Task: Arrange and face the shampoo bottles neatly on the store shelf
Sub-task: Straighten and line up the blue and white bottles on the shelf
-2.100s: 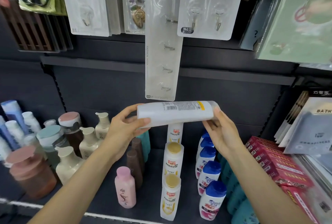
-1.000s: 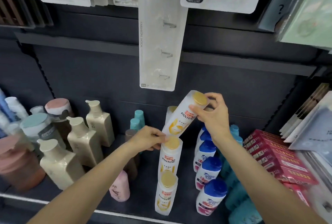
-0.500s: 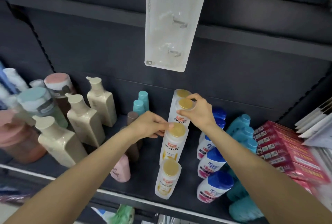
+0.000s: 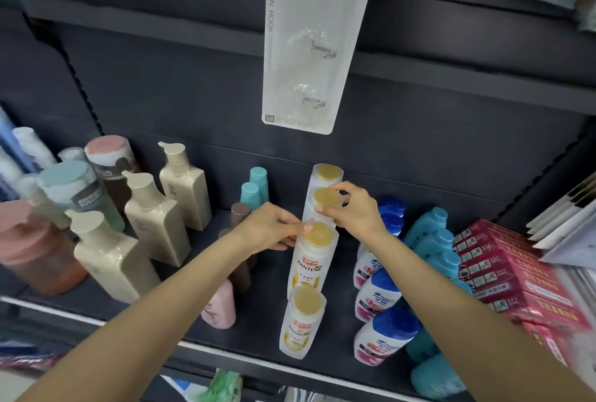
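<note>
Several white Pantene shampoo bottles with gold caps stand in a front-to-back row on the dark shelf [image 4: 267,276]. My right hand [image 4: 353,213] grips the gold cap of the second bottle from the back [image 4: 325,198], which stands upright behind the third one. My left hand [image 4: 274,229] holds the top of the third bottle [image 4: 311,259] at its cap, thumb on the rim. The front bottle [image 4: 301,324] and the rearmost bottle [image 4: 327,174] stand untouched, labels of the front two facing me.
Blue-capped white bottles [image 4: 382,334] and teal bottles [image 4: 433,372] line up to the right, red boxes [image 4: 503,276] beyond. Left of the row stand brown bottles [image 4: 240,272], a pink bottle [image 4: 219,305] and beige pump bottles [image 4: 154,218]. A hook pack [image 4: 309,40] hangs above.
My right hand brought the lifted Pantene bottle down from a tilt and stood it upright in the row. My left hand stayed on the bottle in front of it.
</note>
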